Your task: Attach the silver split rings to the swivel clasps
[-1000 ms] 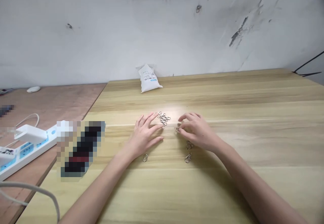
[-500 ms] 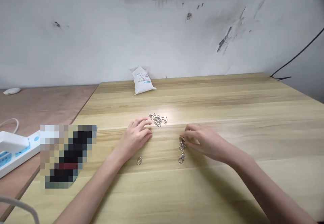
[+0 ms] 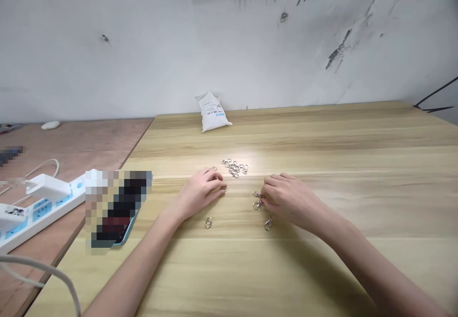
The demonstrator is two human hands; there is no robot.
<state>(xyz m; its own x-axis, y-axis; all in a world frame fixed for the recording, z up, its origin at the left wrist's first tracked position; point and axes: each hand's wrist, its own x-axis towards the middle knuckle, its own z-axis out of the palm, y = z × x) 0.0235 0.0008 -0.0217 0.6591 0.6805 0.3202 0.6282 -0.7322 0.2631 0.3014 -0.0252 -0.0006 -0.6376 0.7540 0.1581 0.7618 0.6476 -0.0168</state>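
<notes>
L hand (image 3: 202,190) curls at a small ring (image 3: 225,189); R hand (image 3: 288,195) touches two clasps (image 3: 256,205) on the worktop (image 3: 322,164). Whether either grip holds smth, I can't say. If R fingers drag twd the body, they may snag the third clasp (image 3: 268,224).

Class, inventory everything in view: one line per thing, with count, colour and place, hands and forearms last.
Wall: one, stained white, behind
Table: one, light wood, centre
Side surface: one, brown, left
Packet: one, white, table's back
Clasps: several, silver, piled mid-table; others nearer, right
Rings: several, silver, table's centre-left
Phone: one, mostly blurred, blue-edged, table's left
Power strip: one, white and blue, left
Chargers: at least two, white, on strip
Rounded object: one, white, far left
Blurred item: one, dark, left edge
Pale cables: several, left
Black cord: at least one, right
Left hand: one, bare, by rings
Right hand: one, bare, at nearer clasps
Forearms: two, bare, front
</notes>
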